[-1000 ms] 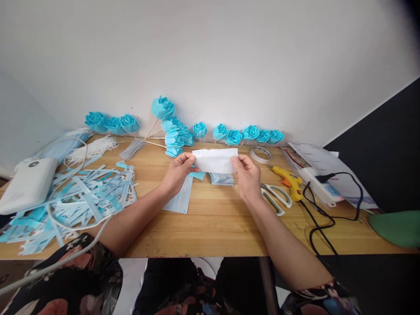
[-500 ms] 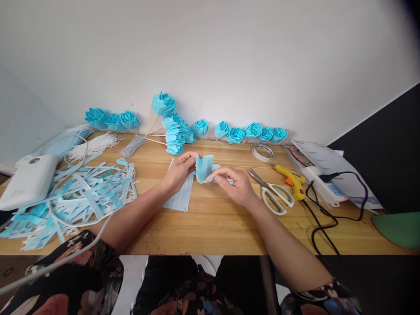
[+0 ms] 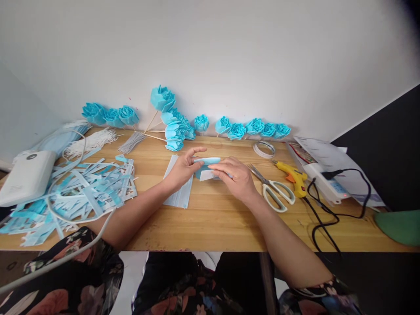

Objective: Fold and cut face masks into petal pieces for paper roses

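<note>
Apparently to steady the fold, the left hand [image 3: 181,170] presses its thumb on the blue-and-white sheet [image 3: 206,175] between both hands, forefinger extended, while the right hand [image 3: 239,178] pinches the opposite end, scissors [image 3: 265,181] lying just right of that grip.

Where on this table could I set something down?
Roomiest: the table between left arm and right arm, nearer than the flat blue sheet. Smaller: between right arm, scissors and black cord. Crowded: cut strips at left, flowers along the back, glue gun and power strip at right.
</note>
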Demonstrator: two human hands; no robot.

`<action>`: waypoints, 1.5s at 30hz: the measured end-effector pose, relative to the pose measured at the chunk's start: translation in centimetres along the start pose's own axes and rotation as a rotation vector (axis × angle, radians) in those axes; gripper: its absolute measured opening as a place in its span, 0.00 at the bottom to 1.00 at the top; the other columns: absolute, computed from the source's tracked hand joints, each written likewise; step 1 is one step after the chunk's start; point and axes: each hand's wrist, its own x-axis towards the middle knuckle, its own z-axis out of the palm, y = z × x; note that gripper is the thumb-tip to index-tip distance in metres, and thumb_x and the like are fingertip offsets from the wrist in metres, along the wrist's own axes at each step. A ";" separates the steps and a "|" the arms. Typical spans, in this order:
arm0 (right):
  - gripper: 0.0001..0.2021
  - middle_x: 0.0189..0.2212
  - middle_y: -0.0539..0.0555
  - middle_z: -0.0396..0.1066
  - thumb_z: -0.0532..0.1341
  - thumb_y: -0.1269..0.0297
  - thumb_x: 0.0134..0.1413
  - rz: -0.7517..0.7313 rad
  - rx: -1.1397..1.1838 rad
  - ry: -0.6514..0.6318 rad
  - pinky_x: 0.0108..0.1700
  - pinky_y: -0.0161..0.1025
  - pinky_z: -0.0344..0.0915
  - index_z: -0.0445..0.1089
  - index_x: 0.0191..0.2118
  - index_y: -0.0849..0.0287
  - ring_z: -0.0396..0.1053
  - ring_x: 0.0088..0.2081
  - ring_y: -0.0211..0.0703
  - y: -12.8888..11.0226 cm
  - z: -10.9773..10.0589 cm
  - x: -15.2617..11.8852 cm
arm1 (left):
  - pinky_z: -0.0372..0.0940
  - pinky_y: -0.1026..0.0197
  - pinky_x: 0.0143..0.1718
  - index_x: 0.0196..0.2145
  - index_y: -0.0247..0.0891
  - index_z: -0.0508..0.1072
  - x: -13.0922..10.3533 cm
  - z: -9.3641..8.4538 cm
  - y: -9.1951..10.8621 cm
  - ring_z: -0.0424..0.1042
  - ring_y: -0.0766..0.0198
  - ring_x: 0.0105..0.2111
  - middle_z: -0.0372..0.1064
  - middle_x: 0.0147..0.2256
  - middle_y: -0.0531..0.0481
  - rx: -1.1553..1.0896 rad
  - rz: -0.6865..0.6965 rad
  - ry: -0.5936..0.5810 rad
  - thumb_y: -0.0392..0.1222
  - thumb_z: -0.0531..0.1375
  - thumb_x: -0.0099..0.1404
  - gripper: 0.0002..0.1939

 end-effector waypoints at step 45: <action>0.14 0.34 0.51 0.77 0.65 0.52 0.53 0.570 0.331 0.176 0.41 0.39 0.68 0.77 0.40 0.56 0.72 0.36 0.43 0.7 0.1 -0.2 | 0.65 0.61 0.35 0.63 0.41 0.61 -0.4 0.4 -0.3 0.71 0.60 0.35 0.74 0.38 0.46 0.123 0.176 -0.059 0.49 0.62 0.65 0.32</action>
